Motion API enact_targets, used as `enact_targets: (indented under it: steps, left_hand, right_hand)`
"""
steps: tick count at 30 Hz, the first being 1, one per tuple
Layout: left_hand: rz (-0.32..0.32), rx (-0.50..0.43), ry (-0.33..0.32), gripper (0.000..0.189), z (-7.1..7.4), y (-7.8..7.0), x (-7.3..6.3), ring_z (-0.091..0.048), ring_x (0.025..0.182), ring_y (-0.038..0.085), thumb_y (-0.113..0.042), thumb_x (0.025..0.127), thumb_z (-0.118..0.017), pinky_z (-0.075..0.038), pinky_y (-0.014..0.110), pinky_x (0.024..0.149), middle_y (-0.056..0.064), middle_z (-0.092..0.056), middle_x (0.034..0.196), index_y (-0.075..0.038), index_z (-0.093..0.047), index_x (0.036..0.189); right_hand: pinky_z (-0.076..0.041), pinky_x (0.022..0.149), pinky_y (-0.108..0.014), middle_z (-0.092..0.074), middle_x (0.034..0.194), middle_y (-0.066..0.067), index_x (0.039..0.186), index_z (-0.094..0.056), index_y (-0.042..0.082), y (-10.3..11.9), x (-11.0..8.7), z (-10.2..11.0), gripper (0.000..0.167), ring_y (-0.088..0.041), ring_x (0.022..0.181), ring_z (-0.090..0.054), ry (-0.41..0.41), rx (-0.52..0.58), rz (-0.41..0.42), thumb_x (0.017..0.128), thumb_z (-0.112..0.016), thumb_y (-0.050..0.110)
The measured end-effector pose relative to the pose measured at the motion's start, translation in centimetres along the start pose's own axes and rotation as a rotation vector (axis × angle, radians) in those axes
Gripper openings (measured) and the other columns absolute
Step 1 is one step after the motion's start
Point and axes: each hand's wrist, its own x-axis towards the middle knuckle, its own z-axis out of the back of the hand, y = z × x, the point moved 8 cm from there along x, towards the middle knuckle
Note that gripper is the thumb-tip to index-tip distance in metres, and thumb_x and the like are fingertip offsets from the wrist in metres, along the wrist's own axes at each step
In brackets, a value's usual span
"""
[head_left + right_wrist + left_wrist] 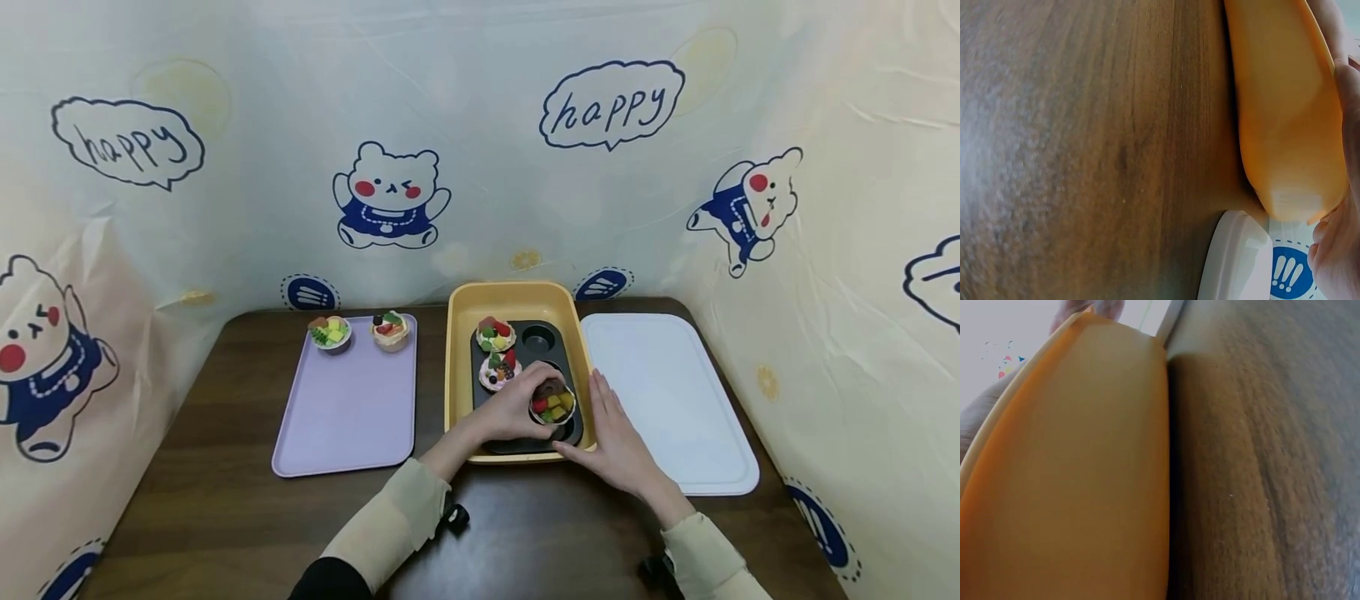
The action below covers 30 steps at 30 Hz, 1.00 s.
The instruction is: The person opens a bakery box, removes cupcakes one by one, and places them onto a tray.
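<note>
A fruit cup (556,407) is pinched between the thumb and fingers of the left hand (516,410), at about four o'clock from the middle of a dark muffin pan (525,447). In the pan, a fruit-topped tart (496,337) is set at eleven o'clock and a pink-creamed tart (497,377) at ten. The pan is held in a yellow tray (459,350), and the long axes of both are run from twelve to six o'clock. The right hand (618,446) is laid with straight fingers along the tray's three o'clock side, its thumb at the near rim. At nine o'clock, a lilac tray (348,408) is topped by a salad cup (331,333) and a cream tart (391,332); at three, a white tray (667,408) is placed. The cup's fruit-filled top is turned up toward the head camera; its far side is covered by fingers, and whether its base is seated in a well cannot be told. Both wrist views are largely filled by tray wall and tabletop (1097,150).
</note>
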Motion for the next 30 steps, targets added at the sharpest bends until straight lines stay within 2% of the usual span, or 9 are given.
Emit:
enact_targets:
  steps: [3,5,11,15,18,21,24,28,30]
  left_hand:
    - [0.002,-0.062,-0.042,0.071,0.6,0.0,-0.2,-0.061,0.124,0.022,-0.010,0.084,-0.092,-0.059,0.035,0.110,0.011,-0.057,0.140,-0.004,-0.054,0.144]
    - [0.006,-0.069,-0.054,0.072,0.8,0.1,-0.2,-0.060,0.125,0.022,-0.011,0.084,-0.092,-0.058,0.036,0.111,0.010,-0.056,0.141,-0.006,-0.054,0.144]
    - [0.064,-0.053,-0.042,0.076,0.9,0.6,-0.2,-0.062,0.131,0.022,-0.016,0.086,-0.094,-0.056,0.044,0.116,0.010,-0.058,0.147,-0.011,-0.053,0.149]
    - [0.041,-0.072,-0.105,0.078,-0.1,3.6,0.0,-0.064,0.129,0.014,-0.027,0.084,-0.096,-0.058,0.040,0.113,0.001,-0.061,0.146,-0.021,-0.055,0.151]
    - [0.042,-0.139,-0.146,0.079,0.2,4.4,0.1,-0.064,0.129,0.014,-0.029,0.083,-0.096,-0.058,0.039,0.113,0.002,-0.062,0.145,-0.022,-0.055,0.151]
    - [0.138,-0.265,-0.153,0.077,2.1,2.7,-0.4,-0.066,0.131,0.023,-0.021,0.086,-0.094,-0.057,0.042,0.116,0.010,-0.064,0.146,-0.013,-0.055,0.152]
    - [0.215,-0.416,-0.180,0.075,4.0,2.0,-1.1,-0.067,0.133,0.027,-0.011,0.088,-0.091,-0.058,0.041,0.116,0.014,-0.064,0.147,-0.011,-0.054,0.154]
    - [0.198,-0.495,-0.223,0.077,6.4,1.3,-1.9,-0.065,0.135,0.029,-0.002,0.087,-0.090,-0.058,0.037,0.115,0.016,-0.063,0.149,-0.010,-0.052,0.155]
    - [0.178,-0.494,-0.252,0.079,7.6,1.0,-2.4,-0.063,0.136,0.029,-0.001,0.086,-0.090,-0.055,0.039,0.117,0.014,-0.062,0.150,-0.011,-0.052,0.155]
  right_hand:
    - [-0.028,0.131,-0.069,-0.005,0.186,-0.022,0.176,-0.001,0.004,0.0,-0.1,-0.1,0.132,-0.051,0.168,-0.021,0.002,-0.006,-0.004,0.091,-0.077,0.070]
    - [-0.027,0.132,-0.068,-0.004,0.186,-0.021,0.176,-0.001,0.004,0.1,0.0,0.0,0.132,-0.050,0.169,-0.021,0.001,-0.006,-0.002,0.090,-0.077,0.069]
    - [-0.026,0.134,-0.067,-0.004,0.186,-0.022,0.176,-0.001,0.004,0.1,0.0,0.1,0.132,-0.049,0.169,-0.020,0.006,-0.016,-0.004,0.091,-0.077,0.069]
    - [-0.027,0.133,-0.069,-0.004,0.186,-0.022,0.176,0.000,0.005,0.0,0.1,0.0,0.132,-0.050,0.169,-0.019,0.015,-0.017,-0.012,0.091,-0.077,0.070]
    - [-0.025,0.134,-0.068,-0.003,0.186,-0.020,0.176,0.000,0.005,0.0,0.2,0.0,0.133,-0.049,0.170,-0.018,0.019,-0.010,-0.018,0.090,-0.077,0.070]
    - [-0.023,0.135,-0.066,-0.001,0.187,-0.018,0.177,0.001,0.006,-0.1,0.2,-0.1,0.134,-0.047,0.171,-0.017,0.028,0.002,-0.026,0.090,-0.077,0.071]
    - [-0.021,0.136,-0.065,0.000,0.187,-0.017,0.177,0.003,0.008,-0.1,0.2,-0.3,0.134,-0.046,0.171,-0.016,0.038,0.008,-0.035,0.090,-0.076,0.072]
    - [-0.021,0.136,-0.066,0.001,0.187,-0.016,0.177,0.004,0.010,-0.2,0.2,-0.3,0.135,-0.046,0.171,-0.016,0.041,0.010,-0.043,0.089,-0.076,0.072]
    - [-0.021,0.136,-0.066,0.001,0.187,-0.016,0.177,0.004,0.010,-0.2,0.1,-0.2,0.135,-0.046,0.171,-0.016,0.041,0.010,-0.042,0.089,-0.076,0.072]
